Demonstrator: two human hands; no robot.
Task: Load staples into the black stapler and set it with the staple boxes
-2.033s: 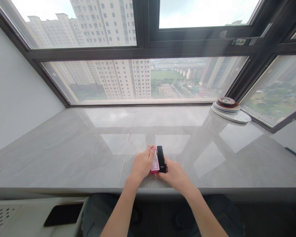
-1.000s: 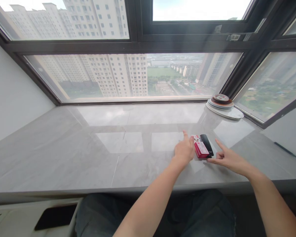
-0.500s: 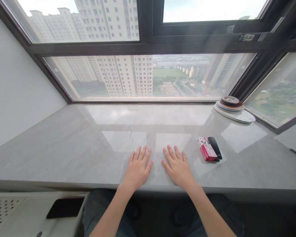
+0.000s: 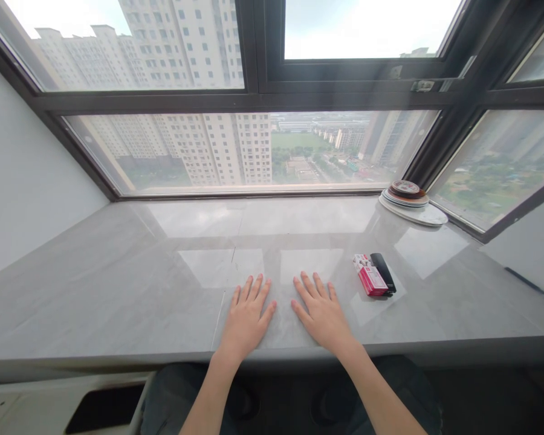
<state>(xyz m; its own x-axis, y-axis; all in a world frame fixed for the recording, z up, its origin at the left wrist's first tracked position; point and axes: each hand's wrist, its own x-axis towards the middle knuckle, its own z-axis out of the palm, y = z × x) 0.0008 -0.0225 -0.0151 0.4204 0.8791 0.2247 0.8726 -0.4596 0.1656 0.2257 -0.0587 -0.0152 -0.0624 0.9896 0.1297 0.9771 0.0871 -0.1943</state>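
My left hand (image 4: 245, 319) lies palm down on the grey marbled sill (image 4: 95, 290), fingers spread and nothing held. Beside it, my right hand (image 4: 323, 314) rests flat in the same way, with its fingers apart. A gap of bare stone separates the two thumbs. To the right of my right hand, a small pink and white box (image 4: 370, 277) lies on the sill. Touching its right side is a black stapler (image 4: 383, 273). Neither hand touches these two things.
A stack of round plates or mats (image 4: 410, 202) sits in the far right corner by the window frame (image 4: 254, 101). Below the sill's front edge at left is a white surface (image 4: 40, 402) with a dark phone-like slab (image 4: 106, 409). A white wall (image 4: 31, 175) bounds the left.
The view has tilted up and turned slightly right, so the scene sits lower and further left. Both hands stay flat on the sill; the box and stapler have not moved.
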